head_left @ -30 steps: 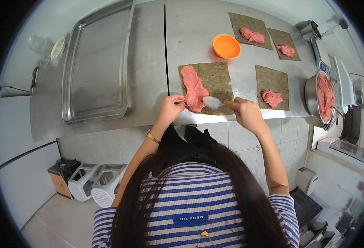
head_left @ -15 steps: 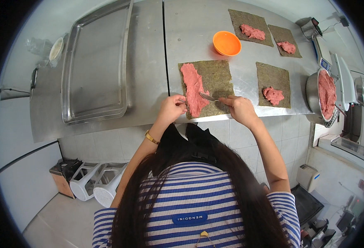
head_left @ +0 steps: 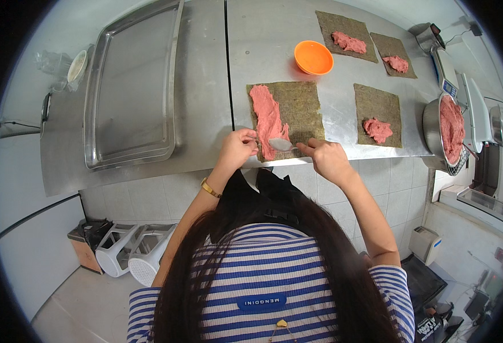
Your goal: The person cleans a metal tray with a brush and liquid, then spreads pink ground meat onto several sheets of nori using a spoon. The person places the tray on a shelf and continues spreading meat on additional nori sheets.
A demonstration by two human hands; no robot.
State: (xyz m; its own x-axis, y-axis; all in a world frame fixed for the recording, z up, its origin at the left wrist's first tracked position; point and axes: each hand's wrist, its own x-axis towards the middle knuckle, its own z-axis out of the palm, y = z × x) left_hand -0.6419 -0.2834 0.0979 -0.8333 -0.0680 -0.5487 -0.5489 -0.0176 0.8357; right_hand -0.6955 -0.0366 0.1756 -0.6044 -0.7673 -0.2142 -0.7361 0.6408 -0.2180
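Note:
A dark green seaweed sheet (head_left: 301,114) lies at the table's near edge, with a long strip of pink minced meat (head_left: 267,117) along its left side. My right hand (head_left: 329,158) is closed round the handle of a metal spoon (head_left: 281,144). The spoon's bowl rests against the lower part of the strip. At the sheet's lower left edge, my left hand (head_left: 240,146) has its fingers pinched together beside the meat; what they hold, if anything, is too small to make out.
An orange bowl (head_left: 313,58) stands beyond the sheet. Other seaweed sheets (head_left: 380,103) with heaps of meat lie to the right and far right. A metal bowl of minced meat (head_left: 451,128) and a scale (head_left: 447,74) are at the right end. A large metal tray (head_left: 134,91) lies left.
My right hand and the spoon have moved slightly down and left along the meat, and the spoon's bowl has turned. My left hand has stayed nearly in place.

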